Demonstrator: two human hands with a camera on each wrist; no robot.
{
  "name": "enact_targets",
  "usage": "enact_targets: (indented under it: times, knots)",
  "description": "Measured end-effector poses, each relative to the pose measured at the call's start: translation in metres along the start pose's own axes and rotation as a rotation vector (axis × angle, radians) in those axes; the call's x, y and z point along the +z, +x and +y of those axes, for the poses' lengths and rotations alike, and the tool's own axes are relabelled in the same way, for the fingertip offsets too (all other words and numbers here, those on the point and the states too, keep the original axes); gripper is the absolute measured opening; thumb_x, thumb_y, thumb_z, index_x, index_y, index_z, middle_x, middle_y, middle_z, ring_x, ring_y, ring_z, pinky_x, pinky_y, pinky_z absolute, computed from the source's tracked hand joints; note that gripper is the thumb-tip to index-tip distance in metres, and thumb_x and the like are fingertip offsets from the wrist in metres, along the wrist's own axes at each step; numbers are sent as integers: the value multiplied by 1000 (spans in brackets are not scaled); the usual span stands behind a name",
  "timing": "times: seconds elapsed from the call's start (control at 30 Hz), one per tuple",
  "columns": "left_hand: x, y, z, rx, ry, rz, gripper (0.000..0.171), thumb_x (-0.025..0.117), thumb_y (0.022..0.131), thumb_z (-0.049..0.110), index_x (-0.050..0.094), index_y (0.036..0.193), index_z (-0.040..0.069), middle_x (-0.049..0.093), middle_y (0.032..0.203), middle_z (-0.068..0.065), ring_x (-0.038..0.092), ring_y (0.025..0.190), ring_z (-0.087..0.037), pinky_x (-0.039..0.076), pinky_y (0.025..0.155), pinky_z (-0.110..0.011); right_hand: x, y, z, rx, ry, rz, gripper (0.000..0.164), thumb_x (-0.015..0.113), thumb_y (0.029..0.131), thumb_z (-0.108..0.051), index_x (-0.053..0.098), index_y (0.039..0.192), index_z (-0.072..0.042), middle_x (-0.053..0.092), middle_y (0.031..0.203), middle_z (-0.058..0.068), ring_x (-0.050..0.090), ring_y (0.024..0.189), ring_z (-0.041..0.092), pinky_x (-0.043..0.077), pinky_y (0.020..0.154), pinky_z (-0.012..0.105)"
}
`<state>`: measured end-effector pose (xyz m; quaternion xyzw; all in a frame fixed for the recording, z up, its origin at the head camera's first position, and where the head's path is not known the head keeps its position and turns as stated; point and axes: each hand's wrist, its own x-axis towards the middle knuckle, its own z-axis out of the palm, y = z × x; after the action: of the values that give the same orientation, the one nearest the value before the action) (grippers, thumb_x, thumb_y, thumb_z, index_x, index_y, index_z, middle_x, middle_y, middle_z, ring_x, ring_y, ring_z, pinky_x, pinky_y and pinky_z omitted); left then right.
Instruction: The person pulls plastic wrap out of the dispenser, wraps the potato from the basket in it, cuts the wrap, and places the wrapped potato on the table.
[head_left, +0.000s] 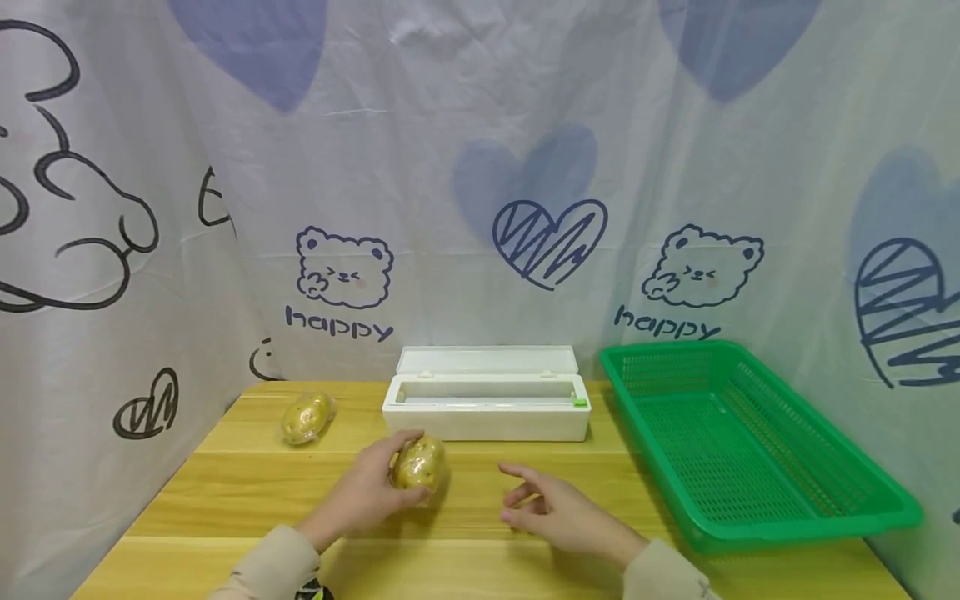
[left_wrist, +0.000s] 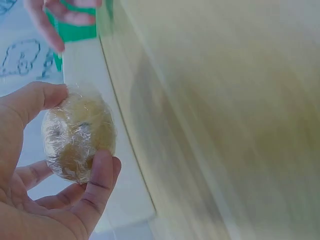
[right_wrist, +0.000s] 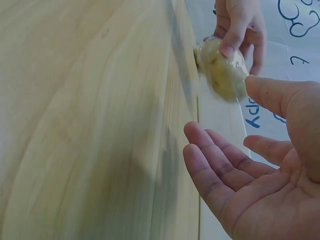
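My left hand [head_left: 375, 483] grips a potato [head_left: 420, 463] wrapped in clear plastic film, thumb on one side and fingers curled round the other. In the left wrist view the crinkled film shows over the potato [left_wrist: 82, 137]. To the right, my right hand [head_left: 555, 510] hovers over the table with nothing in its grasp, its fingers loosely bent. The right wrist view shows that hand [right_wrist: 260, 170] with palm and fingers spread, facing the held potato [right_wrist: 225, 72]. Another film-wrapped potato [head_left: 307, 418] lies at the table's back left.
Behind the hands stands a white cling film box [head_left: 487, 423] with its lid [head_left: 487, 360] raised and a small green slider [head_left: 580, 402]. A green plastic basket [head_left: 675, 492] with mesh walls sits on the right of the wooden table [head_left: 247, 500]. A printed curtain [head_left: 450, 125] hangs behind.
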<state>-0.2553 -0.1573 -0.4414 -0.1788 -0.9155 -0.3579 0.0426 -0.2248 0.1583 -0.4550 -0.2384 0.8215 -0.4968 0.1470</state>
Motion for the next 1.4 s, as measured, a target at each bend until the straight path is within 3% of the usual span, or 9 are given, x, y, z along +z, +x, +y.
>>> enact_targets:
  times: [0.2,0.4,0.63,1.03,1.23,1.4]
  knots:
    - [-20,2,-18,-35,46,25,90,96,78,21,53,155,7,60,151,-26,60,137,-47,50,113,-65,-8,-6,3,12,0,4,71,70,106,-29,37,165,-6,67,136,20,74,105,22,64,88,30]
    - [-34,5,-36,-38,62,47,91,97,77,18,50,153,2,63,144,-29,64,130,-48,52,111,-65,-14,-13,3,3,-25,15,69,69,107,-30,39,164,-6,67,136,21,73,106,22,63,88,31]
    - [-45,6,-55,-62,78,74,81,96,77,16,53,143,0,66,137,-31,69,120,-46,58,105,-62,-19,-18,7,2,-13,20,67,68,107,-26,39,164,-5,66,135,21,72,107,23,63,86,30]
    - [-59,9,-90,-106,183,93,79,94,79,20,52,141,-3,65,135,-33,66,120,-49,57,101,-67,-24,-22,11,-1,-30,36,63,69,107,-26,43,160,-4,67,131,21,72,102,19,60,83,23]
    - [-61,10,-98,-98,236,72,80,93,81,22,51,143,-7,63,138,-34,62,125,-52,51,107,-69,-25,-23,11,8,-36,29,60,68,108,-27,45,159,-5,67,130,19,72,102,19,60,84,24]
    - [-62,9,-95,-112,258,57,83,92,83,26,49,147,-6,59,142,-38,58,130,-57,48,109,-73,-27,-25,11,-2,-51,35,58,68,108,-26,47,157,-4,68,130,18,72,102,17,60,86,25]
